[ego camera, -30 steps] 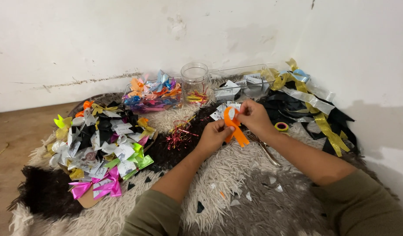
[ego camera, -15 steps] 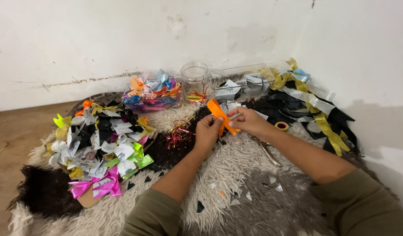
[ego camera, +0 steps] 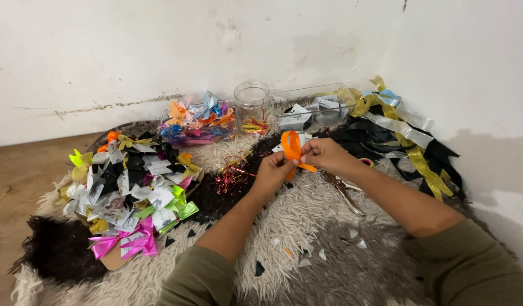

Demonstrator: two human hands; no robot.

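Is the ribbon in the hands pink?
No, the ribbon looped between the left hand and right hand is orange.

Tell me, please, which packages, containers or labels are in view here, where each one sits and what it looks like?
Clear plastic bag: by the wall, left of the jar, stuffed with many-coloured bows.
Glass jar: upright by the wall, round, clear, open-topped.
Clear plastic box: right of the jar, rectangular, holding white-and-black pieces.
White card tags: on the bow pile at left, small, pale.
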